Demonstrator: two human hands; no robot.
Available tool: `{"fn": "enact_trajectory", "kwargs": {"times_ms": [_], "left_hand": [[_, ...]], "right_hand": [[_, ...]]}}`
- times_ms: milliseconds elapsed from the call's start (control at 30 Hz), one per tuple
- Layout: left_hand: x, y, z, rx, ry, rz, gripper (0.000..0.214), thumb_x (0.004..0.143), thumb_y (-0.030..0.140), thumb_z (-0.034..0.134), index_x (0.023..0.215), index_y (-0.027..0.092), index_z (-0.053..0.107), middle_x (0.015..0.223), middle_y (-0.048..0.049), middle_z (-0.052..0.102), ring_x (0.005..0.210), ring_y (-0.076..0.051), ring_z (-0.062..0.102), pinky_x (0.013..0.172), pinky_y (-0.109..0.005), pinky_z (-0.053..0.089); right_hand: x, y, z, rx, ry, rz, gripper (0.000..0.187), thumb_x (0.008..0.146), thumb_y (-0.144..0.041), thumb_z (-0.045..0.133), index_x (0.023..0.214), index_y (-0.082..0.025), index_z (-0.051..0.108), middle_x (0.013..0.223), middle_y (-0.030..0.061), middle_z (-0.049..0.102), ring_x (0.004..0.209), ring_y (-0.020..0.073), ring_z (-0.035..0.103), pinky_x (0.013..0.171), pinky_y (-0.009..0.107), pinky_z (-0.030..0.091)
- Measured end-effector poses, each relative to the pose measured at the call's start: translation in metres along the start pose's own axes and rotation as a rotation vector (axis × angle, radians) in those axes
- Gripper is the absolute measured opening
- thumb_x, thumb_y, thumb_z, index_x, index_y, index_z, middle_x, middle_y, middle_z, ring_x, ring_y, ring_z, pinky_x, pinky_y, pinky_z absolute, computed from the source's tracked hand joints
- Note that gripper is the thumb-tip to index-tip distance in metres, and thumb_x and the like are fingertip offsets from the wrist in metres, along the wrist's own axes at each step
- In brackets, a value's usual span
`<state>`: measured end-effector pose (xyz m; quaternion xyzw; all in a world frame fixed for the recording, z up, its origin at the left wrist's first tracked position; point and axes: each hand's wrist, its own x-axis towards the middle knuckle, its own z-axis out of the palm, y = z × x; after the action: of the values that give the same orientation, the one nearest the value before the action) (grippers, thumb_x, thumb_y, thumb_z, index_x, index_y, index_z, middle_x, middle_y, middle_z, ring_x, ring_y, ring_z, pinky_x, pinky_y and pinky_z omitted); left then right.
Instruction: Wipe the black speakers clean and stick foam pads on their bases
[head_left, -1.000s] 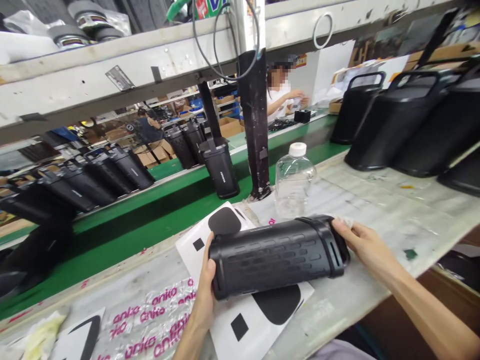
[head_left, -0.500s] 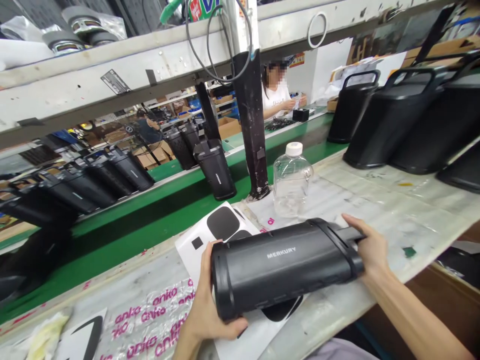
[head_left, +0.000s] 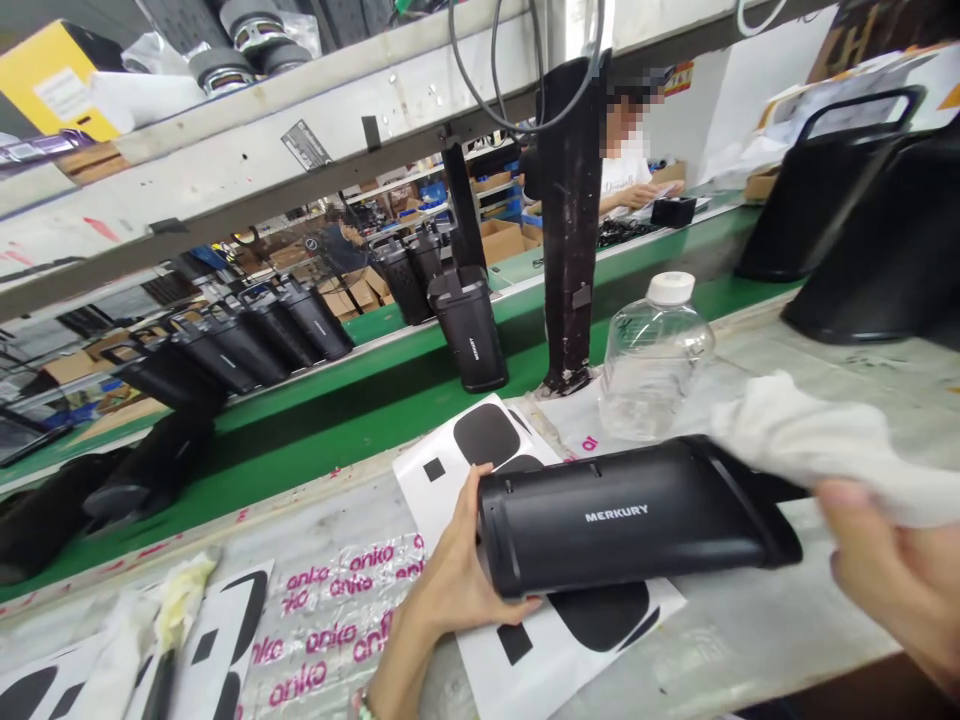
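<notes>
A black portable speaker (head_left: 615, 520) marked MERKURY lies on its side above the bench, its handle end toward the right. My left hand (head_left: 465, 570) grips its left end, thumb below and fingers over the top edge. In my right hand (head_left: 885, 570) is a white cloth (head_left: 817, 430), blurred by motion, beside the speaker's handle end. Under the speaker lies a white sheet with black rounded stickers (head_left: 487, 430). A clear plastic bottle (head_left: 652, 360) with a white cap stands just behind the speaker.
A green conveyor (head_left: 360, 430) runs behind the bench, with several black speakers (head_left: 247, 340) on its far side and one speaker (head_left: 469, 325) standing nearer. A dark post (head_left: 570, 230) rises at the bench edge. More speakers (head_left: 862, 230) stand right. A brush (head_left: 176, 610) lies at left.
My right hand has left the speaker's handle and now holds a white cloth. My left hand still grips the speaker. The camera view has shifted left.
</notes>
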<state>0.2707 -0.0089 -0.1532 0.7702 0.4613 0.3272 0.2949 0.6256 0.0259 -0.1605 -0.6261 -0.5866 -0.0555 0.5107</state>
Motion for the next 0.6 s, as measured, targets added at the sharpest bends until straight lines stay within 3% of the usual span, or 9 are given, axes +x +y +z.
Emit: {"fn": "enact_trajectory", "kwargs": {"times_ms": [67,133,267,400,500,600], "left_hand": [[0.000,0.000,0.000,-0.006,-0.001,-0.007,0.129,0.066,0.036,0.085,0.152,0.046,-0.010,0.165,-0.0080,0.015,0.152,-0.039,0.019,0.121,-0.064,0.024],[-0.001,0.000,0.000,-0.020,0.002,-0.009,0.127,0.066,0.035,0.085,0.152,0.046,-0.008,0.165,-0.0072,0.015,0.152,-0.039,0.019,0.121,-0.063,0.024],[-0.002,0.000,0.004,-0.045,0.022,-0.002,0.127,0.065,0.032,0.084,0.153,0.045,-0.005,0.165,-0.0068,0.017,0.151,-0.038,0.024,0.121,-0.062,0.025],[-0.005,-0.009,0.008,-0.048,0.057,0.061,0.134,0.059,0.027,0.088,0.156,0.040,-0.004,0.164,-0.0115,0.020,0.149,-0.041,0.028,0.120,-0.062,0.028],[-0.008,-0.019,0.009,-0.025,0.089,0.179,0.139,0.054,0.028,0.094,0.158,0.036,0.000,0.165,-0.0159,0.020,0.149,-0.045,0.025,0.120,-0.062,0.027],[-0.008,-0.022,0.010,-0.014,0.092,0.206,0.133,0.057,0.029,0.093,0.158,0.033,0.006,0.162,-0.0178,0.026,0.148,-0.043,0.029,0.119,-0.063,0.028]], "right_hand": [[-0.008,-0.023,0.004,-0.071,-0.137,-0.455,0.032,0.095,-0.044,0.049,0.082,-0.023,0.070,0.072,0.0076,0.068,0.072,0.0267,0.065,0.079,0.041,0.050],[-0.016,-0.052,0.012,-0.134,-0.124,-0.692,0.026,0.097,-0.029,0.049,0.095,-0.017,0.073,0.082,0.0098,0.074,0.072,0.0255,0.067,0.094,0.046,0.048],[-0.034,-0.111,0.029,-0.079,-0.077,-0.705,0.022,0.097,-0.017,0.052,0.105,-0.012,0.071,0.100,0.0127,0.076,0.083,0.0245,0.070,0.112,0.048,0.035],[-0.056,-0.155,0.044,0.204,-0.222,-0.714,0.037,0.096,-0.016,0.045,0.127,-0.020,0.065,0.125,0.0047,0.069,0.113,0.0211,0.065,0.122,0.043,0.022],[-0.069,-0.168,0.045,0.293,-0.280,-0.750,0.044,0.093,-0.014,0.043,0.132,-0.020,0.063,0.130,0.0039,0.067,0.125,0.0217,0.058,0.123,0.043,0.020],[-0.074,-0.161,0.030,0.347,-0.284,-0.812,0.047,0.089,-0.010,0.043,0.129,-0.020,0.064,0.116,0.0029,0.073,0.117,0.0202,0.062,0.122,0.041,0.026]]}}
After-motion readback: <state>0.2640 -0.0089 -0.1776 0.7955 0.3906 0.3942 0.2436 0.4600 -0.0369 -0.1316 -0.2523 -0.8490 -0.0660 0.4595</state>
